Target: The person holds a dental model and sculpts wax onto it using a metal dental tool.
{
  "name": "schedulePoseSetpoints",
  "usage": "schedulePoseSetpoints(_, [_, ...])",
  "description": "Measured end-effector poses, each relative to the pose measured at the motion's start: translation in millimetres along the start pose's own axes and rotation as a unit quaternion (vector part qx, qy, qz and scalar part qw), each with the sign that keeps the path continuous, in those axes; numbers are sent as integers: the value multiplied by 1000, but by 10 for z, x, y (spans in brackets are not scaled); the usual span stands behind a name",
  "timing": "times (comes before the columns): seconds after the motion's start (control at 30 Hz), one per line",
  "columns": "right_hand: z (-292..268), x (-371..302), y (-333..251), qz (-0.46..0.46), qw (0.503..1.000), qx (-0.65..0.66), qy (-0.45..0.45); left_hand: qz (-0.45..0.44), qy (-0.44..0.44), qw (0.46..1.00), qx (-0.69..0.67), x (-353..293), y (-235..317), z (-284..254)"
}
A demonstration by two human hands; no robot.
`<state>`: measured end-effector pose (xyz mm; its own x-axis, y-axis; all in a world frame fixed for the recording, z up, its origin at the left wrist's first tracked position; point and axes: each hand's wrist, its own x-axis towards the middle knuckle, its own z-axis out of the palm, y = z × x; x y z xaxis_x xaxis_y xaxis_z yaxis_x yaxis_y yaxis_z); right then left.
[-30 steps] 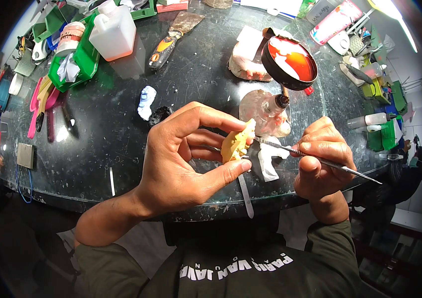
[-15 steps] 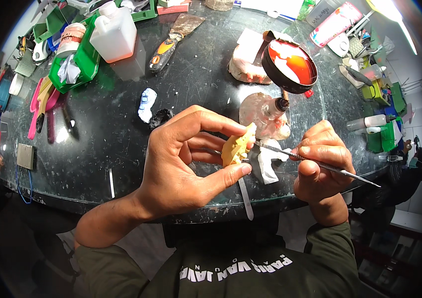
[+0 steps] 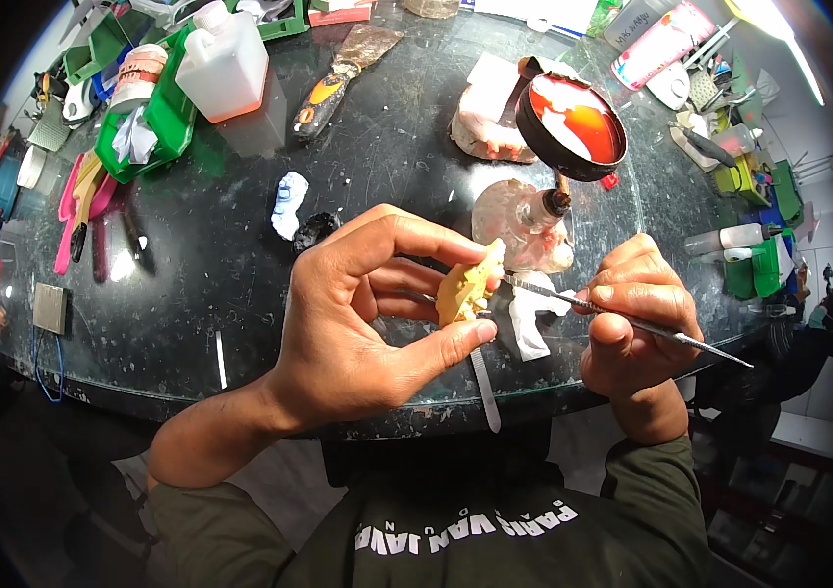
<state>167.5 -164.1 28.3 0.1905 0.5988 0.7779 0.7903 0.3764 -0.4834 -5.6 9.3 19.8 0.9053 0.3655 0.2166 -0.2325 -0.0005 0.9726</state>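
Between the thumb and fingers of my left hand (image 3: 362, 314) is a yellow dental model (image 3: 465, 287), held up above the table's near side. My right hand (image 3: 639, 318) pinches a thin metal carving tool (image 3: 622, 318) like a pen. The tool's left tip meets the model's right side, or comes very close to it; its far end points out to the right. Just beyond the hands stands a glass spirit burner (image 3: 519, 225). Above it sits a round dark pan of melted red wax (image 3: 573, 122). A crumpled white tissue (image 3: 532, 318) lies under the tool.
A flat metal blade (image 3: 485, 392) lies at the table's near edge. Beyond my left hand are a blue-and-white piece (image 3: 288, 205) and a black lump (image 3: 316, 232). Farther off are a scraper (image 3: 338, 88), a plastic bottle (image 3: 223, 69), a green bin (image 3: 176, 127) and a pinkish-white cast (image 3: 485, 127).
Almost nothing differs. My right hand and the carving tool have shifted very slightly, with the tip staying at the model's right side.
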Motion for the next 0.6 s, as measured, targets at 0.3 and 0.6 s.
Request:
schedulePoseSetpoints(0.3, [-8, -6, 5, -3, 1000, -3, -3, -1, -2, 1000, 2, -2, 0, -2])
schedulePoseSetpoints(0.6, [-16, 5, -1, -4, 1000, -5, -9, -10, 0, 1000, -4, 0, 13, 3])
